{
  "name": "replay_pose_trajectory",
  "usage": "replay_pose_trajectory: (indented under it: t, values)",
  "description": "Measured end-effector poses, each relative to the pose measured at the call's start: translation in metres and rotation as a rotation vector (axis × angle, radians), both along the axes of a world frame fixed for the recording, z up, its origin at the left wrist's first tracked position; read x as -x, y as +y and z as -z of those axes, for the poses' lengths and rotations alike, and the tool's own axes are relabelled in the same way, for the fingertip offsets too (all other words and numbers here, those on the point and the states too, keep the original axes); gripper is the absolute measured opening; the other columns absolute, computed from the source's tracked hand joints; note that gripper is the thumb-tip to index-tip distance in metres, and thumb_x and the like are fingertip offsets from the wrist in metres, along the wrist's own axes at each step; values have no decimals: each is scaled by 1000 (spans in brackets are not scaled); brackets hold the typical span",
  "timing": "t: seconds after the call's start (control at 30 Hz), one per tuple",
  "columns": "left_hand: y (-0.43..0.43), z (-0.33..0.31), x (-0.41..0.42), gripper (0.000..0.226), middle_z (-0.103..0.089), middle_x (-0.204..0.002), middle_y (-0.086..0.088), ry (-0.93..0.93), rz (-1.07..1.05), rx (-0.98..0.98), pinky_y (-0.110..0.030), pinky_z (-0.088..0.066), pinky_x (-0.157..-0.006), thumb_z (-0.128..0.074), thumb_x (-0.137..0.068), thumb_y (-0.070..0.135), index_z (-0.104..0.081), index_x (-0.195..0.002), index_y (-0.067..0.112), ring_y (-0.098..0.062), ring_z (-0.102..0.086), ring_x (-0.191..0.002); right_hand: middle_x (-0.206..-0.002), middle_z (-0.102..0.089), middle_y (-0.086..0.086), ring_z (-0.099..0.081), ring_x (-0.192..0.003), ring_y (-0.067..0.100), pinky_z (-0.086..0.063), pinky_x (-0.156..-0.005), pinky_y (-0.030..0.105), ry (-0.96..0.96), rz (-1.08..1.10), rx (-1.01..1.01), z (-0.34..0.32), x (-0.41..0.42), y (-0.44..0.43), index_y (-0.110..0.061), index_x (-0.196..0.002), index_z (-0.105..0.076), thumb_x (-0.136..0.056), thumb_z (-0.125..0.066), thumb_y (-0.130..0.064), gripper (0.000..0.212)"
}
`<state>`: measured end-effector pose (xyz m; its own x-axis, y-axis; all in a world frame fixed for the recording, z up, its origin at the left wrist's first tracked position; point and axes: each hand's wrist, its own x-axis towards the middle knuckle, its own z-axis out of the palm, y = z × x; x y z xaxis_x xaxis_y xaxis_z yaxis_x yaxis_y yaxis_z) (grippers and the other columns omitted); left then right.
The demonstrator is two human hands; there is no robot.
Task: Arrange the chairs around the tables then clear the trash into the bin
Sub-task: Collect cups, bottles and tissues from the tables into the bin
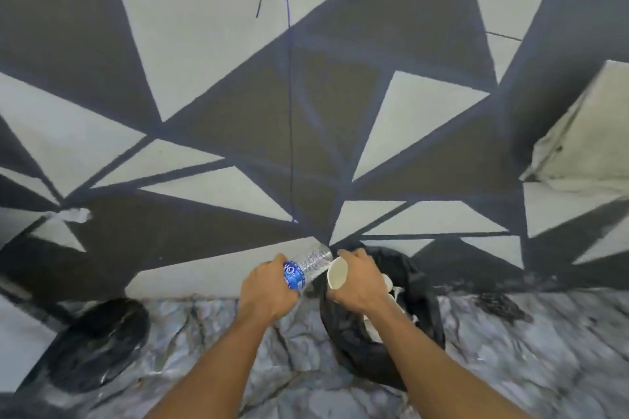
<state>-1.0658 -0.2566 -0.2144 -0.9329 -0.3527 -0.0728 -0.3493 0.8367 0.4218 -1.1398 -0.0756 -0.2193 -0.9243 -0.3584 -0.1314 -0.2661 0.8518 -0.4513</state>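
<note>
The bottle [308, 269] lay tilted in the left hand [269, 289], the grip clenched round its blue-labelled end, the clear end pointing up and right toward the cup [337, 273]. The cup sat in the right hand [357, 282], that grip clenched round its side, its open mouth facing left and touching the bottle. Both were held over the near-left rim of the bin [418, 286], lined with a black bag and holding white trash. The bin stood on the marbled floor [238, 343] against the foot of the patterned wall [204, 61].
</note>
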Motion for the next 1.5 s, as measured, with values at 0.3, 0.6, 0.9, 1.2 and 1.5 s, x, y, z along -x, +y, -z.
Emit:
replay_pose_trajectory:
  t: [0.3,0.6,0.9,1.2,1.5]
  values:
    - [39,35,121,45,-67,-108,-4,-164,263,14,-35,-54,-82,-73,-72,40,-59,-111,25,-29,-66,-98,-129,-47,3,-51,-118,25,-48,-96,37,-131,276,-20,44,58,65,-26,-139,-44,-57,-67,-66,94]
    - [85,75,242,44,-66,-109,-4,-357,294,95,-35,-54,-84,-77,-72,34,-59,-112,23,-25,-65,-98,-132,-50,6,-50,-120,28,-49,-97,38,-193,338,-48,85,184,112,-26,-139,-44,-57,-79,-50,92]
    - [138,102,340,73,-62,-130,-10,-441,307,151,-43,-47,-101,-71,-78,39,-42,-142,19,-32,-57,-121,-133,-51,7,-51,-121,27,-47,-97,35,-265,323,-89,121,276,150,-24,-140,-43,-62,-79,-48,89]
    - [150,113,369,59,-65,-124,-10,-500,319,57,-38,-52,-92,-69,-79,23,-55,-136,24,-30,-63,-111,-134,-46,7,-47,-124,29,-47,-98,37,-335,282,-45,145,316,139,-25,-141,-40,-62,-82,-47,92]
    - [142,134,368,48,-65,-126,-8,-486,246,-64,-34,-50,-94,-68,-85,27,-59,-132,22,-28,-61,-114,-154,-28,11,-28,-141,31,-37,-110,48,-264,333,-71,158,348,140,-24,-151,-21,-69,-81,-46,104]
